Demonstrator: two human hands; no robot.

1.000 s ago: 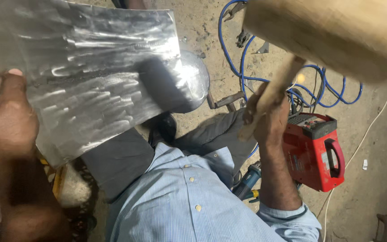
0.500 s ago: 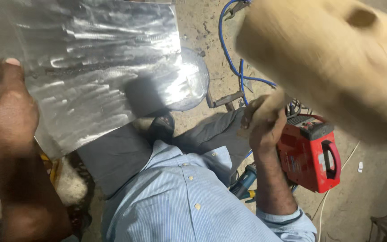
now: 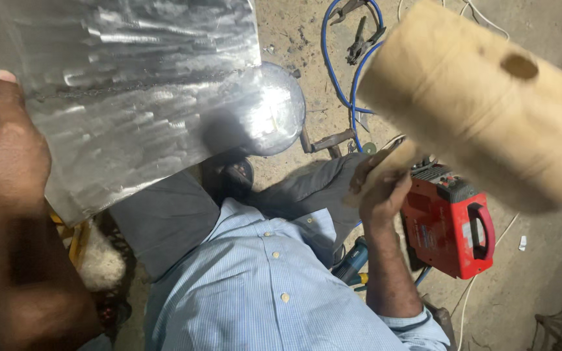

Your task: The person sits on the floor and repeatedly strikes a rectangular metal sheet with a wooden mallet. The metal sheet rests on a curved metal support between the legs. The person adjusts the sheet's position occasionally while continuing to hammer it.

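My left hand point(image 3: 4, 149) grips the left edge of a dented, shiny metal sheet point(image 3: 131, 91) that fills the upper left. Under the sheet's right edge shows a rounded, polished metal dome point(image 3: 274, 110). My right hand point(image 3: 382, 185) is closed round the handle of a wooden mallet point(image 3: 482, 97). The mallet's big cylindrical head is raised close to the camera at the upper right and is blurred. It has a round hole in its side. My light blue shirt and grey trousers lie below.
A red boxy machine with a handle point(image 3: 453, 224) stands on the dirt floor at the right. Blue cable point(image 3: 339, 58) and pliers point(image 3: 362, 36) lie at the top. A blue power tool point(image 3: 352, 260) rests by my right forearm. White wire runs along the right.
The mallet head has swung up and nearer to the camera, growing larger in view. My left hand and the sheet have shifted only slightly.
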